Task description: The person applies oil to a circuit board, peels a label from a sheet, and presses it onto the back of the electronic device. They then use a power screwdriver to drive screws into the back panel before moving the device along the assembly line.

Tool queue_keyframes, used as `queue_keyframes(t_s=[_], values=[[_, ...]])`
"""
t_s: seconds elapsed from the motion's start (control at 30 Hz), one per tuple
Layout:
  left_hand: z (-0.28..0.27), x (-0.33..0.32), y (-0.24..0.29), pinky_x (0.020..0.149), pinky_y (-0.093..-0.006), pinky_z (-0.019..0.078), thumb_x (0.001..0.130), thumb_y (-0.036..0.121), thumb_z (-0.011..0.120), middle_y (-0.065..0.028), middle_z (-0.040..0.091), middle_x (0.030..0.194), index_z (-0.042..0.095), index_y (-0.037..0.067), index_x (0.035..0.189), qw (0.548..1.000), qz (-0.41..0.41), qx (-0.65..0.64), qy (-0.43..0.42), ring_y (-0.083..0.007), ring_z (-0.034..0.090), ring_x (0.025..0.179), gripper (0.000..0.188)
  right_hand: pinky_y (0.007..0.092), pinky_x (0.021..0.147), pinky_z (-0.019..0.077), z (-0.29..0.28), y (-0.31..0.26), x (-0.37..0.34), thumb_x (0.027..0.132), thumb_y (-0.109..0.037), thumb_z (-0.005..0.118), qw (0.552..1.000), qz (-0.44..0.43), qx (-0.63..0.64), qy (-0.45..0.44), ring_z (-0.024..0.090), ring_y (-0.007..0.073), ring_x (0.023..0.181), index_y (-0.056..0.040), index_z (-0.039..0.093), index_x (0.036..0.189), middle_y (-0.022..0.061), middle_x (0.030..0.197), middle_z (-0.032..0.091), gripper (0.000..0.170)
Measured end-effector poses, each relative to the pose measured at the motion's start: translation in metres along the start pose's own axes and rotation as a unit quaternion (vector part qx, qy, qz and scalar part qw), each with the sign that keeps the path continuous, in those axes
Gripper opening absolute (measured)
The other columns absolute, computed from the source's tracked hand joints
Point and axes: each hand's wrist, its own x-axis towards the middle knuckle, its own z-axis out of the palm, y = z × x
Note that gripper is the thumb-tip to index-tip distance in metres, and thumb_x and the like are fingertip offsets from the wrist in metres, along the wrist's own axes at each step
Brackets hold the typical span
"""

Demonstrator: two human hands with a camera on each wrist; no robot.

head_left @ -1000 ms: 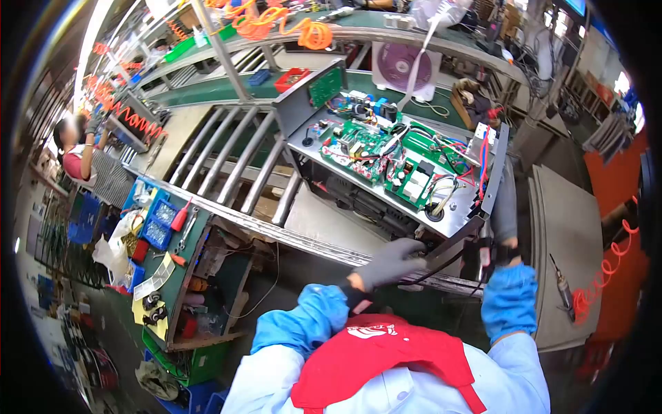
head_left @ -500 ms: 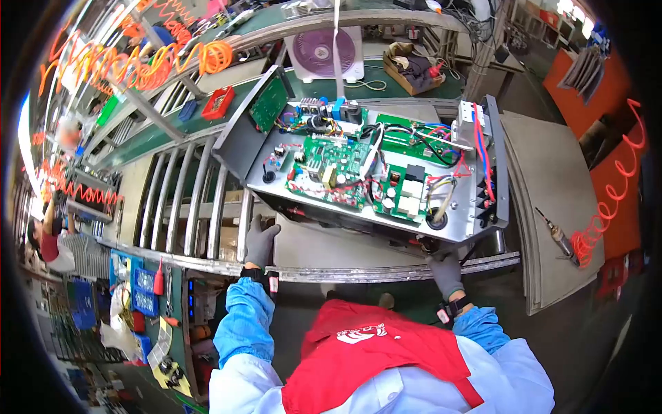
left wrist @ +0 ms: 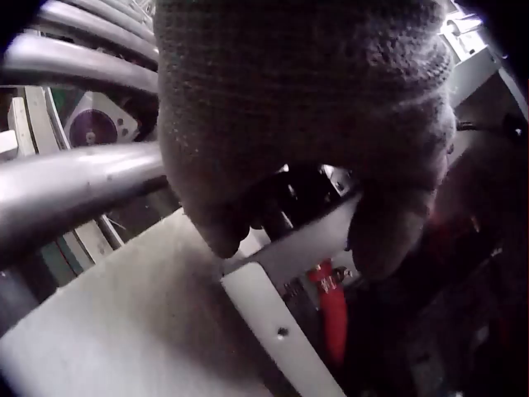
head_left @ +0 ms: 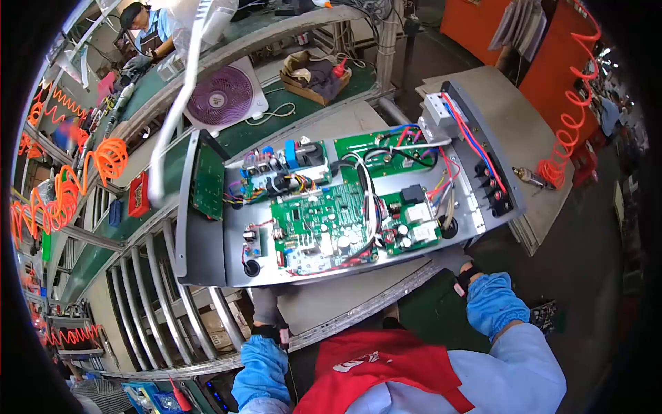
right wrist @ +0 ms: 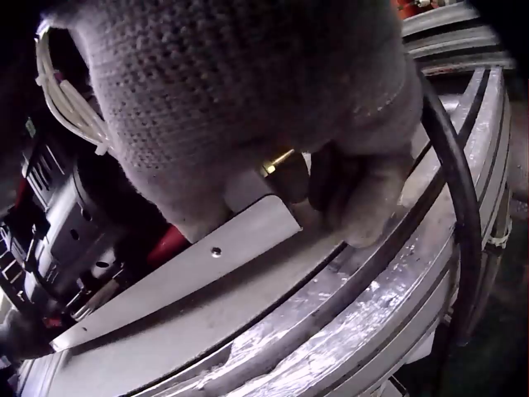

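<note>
An open metal equipment chassis (head_left: pixel 238 238) with green circuit boards (head_left: pixel 324 224) and bundled wires lies across the conveyor in front of me. My gloved left hand (head_left: pixel 265 303) is under its near left corner, partly hidden by the chassis in the head view. In the left wrist view, the fingers and thumb straddle a pale metal frame edge (left wrist: pixel 277 327), beside a red-sleeved part (left wrist: pixel 332 314). My gloved right hand (head_left: pixel 452 259) grips the near right corner. The right wrist view shows its fingers curled over the end of the lower metal flange (right wrist: pixel 211 252), near a brass fitting (right wrist: pixel 278 162).
Metal rollers (head_left: pixel 176 297) run on the left, and a curved metal rail (head_left: pixel 386 297) borders the near side. A purple fan (head_left: pixel 217 100) and a carton (head_left: pixel 314 79) stand behind. Stacked boards (head_left: pixel 545 138) with a screwdriver on a red coiled hose (head_left: pixel 569 134) lie right.
My left hand has moved left along the rail to the chassis's left corner, and my right hand came round to its near right corner. The chassis now appears closer, with the head view turned right.
</note>
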Motion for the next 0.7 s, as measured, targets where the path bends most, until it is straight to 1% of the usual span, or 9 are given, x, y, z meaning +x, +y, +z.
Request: queue_keyframes(t_s=[0.07, 0.13, 0.2, 0.23, 0.3, 0.43, 0.47, 0.57, 0.7], values=[[0.003, -0.015, 0.045, 0.067, -0.0322, 0.0486, 0.065, -0.001, 0.063, -0.003, 0.064, 0.081, 0.063, 0.001, 0.094, 0.987, -0.14, -0.078, 0.026, -0.0183, 0.059, 0.072, 0.029, 0.0429, 0.1, 0.0451, 0.015, 0.03, 0.004, 0.08, -0.043, 0.073, 0.999, -0.036, 0.01, 0.011, 0.058, 0.0323, 0.119, -0.0058, 0.059, 0.124, 0.0161, 0.127, 0.063, 0.059], [0.002, -0.021, 0.053, 0.061, -0.0314, 0.0493, 0.06, -0.002, 0.061, -0.0063, 0.066, 0.083, 0.065, -0.003, 0.093, 0.982, -0.138, -0.123, 0.036, -0.017, 0.06, 0.072, 0.033, 0.0424, 0.102, 0.0441, 0.001, 0.018, -0.004, 0.08, -0.043, 0.073, 0.989, -0.047, 0.143, 0.007, 0.057, 0.036, 0.12, -0.003, 0.054, 0.129, 0.0209, 0.128, 0.06, 0.067], [-0.003, -0.043, 0.082, 0.058, -0.0316, 0.0503, 0.056, -0.002, 0.062, -0.0078, 0.067, 0.084, 0.066, -0.002, 0.092, 0.982, -0.121, -0.142, 0.034, -0.0163, 0.062, 0.072, 0.036, 0.0398, 0.098, 0.0463, -0.018, 0.008, -0.021, 0.079, -0.044, 0.073, 1.0, -0.014, 0.001, 0.002, 0.059, 0.0361, 0.116, -0.0025, 0.055, 0.127, 0.0215, 0.124, 0.062, 0.066], [-0.009, -0.061, 0.105, 0.059, -0.0316, 0.0506, 0.059, -0.001, 0.061, -0.0069, 0.066, 0.084, 0.067, -0.002, 0.094, 0.969, -0.155, -0.194, 0.004, -0.017, 0.062, 0.073, 0.035, 0.0398, 0.094, 0.0485, -0.043, -0.014, -0.046, 0.078, -0.044, 0.073, 1.0, 0.006, 0.013, -0.012, 0.061, 0.035, 0.111, -0.0037, 0.058, 0.122, 0.0203, 0.118, 0.064, 0.062], [-0.031, -0.112, 0.12, 0.07, -0.0306, 0.0537, 0.064, 0.003, 0.059, -0.0081, 0.064, 0.087, 0.063, -0.002, 0.105, 0.988, -0.141, -0.065, -0.001, -0.0209, 0.063, 0.078, 0.042, 0.0401, 0.084, 0.0528, -0.092, -0.05, -0.085, 0.076, -0.043, 0.073, 0.997, 0.015, 0.048, -0.058, 0.067, 0.0336, 0.098, -0.0064, 0.065, 0.112, 0.0182, 0.106, 0.069, 0.052], [-0.024, -0.188, 0.186, 0.086, -0.0301, 0.0486, 0.073, 0.014, 0.063, -0.0004, 0.061, 0.099, 0.057, 0.001, 0.123, 0.962, -0.198, -0.18, 0.057, -0.0157, 0.058, 0.092, 0.052, 0.041, 0.074, 0.0536, -0.141, -0.066, -0.123, 0.073, -0.038, 0.075, 0.993, 0.009, -0.008, -0.12, 0.069, 0.034, 0.08, -0.0093, 0.072, 0.096, 0.0157, 0.084, 0.07, 0.037], [-0.027, -0.195, 0.185, 0.076, -0.0266, 0.0482, 0.082, 0.01, 0.067, -0.0002, 0.064, 0.097, 0.059, 0.002, 0.119, 0.97, -0.156, -0.182, 0.036, -0.0097, 0.059, 0.084, 0.038, 0.0408, 0.073, 0.0533, -0.145, -0.064, -0.12, 0.073, -0.038, 0.075, 0.992, 0.002, -0.007, -0.124, 0.069, 0.0333, 0.079, -0.0094, 0.072, 0.094, 0.0151, 0.082, 0.07, 0.036], [0.003, -0.208, 0.222, 0.076, -0.0268, 0.0486, 0.086, 0.02, 0.071, -0.0002, 0.065, 0.096, 0.058, 0.002, 0.122, 0.97, -0.115, -0.181, 0.114, -0.0099, 0.06, 0.083, 0.042, 0.0406, 0.069, 0.0522, -0.15, -0.051, -0.124, 0.073, -0.038, 0.076, 0.995, -0.028, 0.016, -0.095, 0.069, 0.0315, 0.075, -0.0096, 0.074, 0.091, 0.0134, 0.078, 0.071, 0.034], [-0.003, -0.2, 0.212, 0.074, -0.0306, 0.0489, 0.088, 0.039, 0.07, -0.0079, 0.066, 0.09, 0.056, -0.003, 0.119, 0.968, -0.168, 0.039, 0.18, -0.0141, 0.061, 0.08, 0.054, 0.0412, 0.061, 0.047, -0.143, -0.055, -0.118, 0.074, -0.041, 0.075, 0.992, -0.037, 0.117, -0.029, 0.065, 0.028, 0.066, -0.0044, 0.072, 0.087, 0.012, 0.07, 0.066, 0.039]])
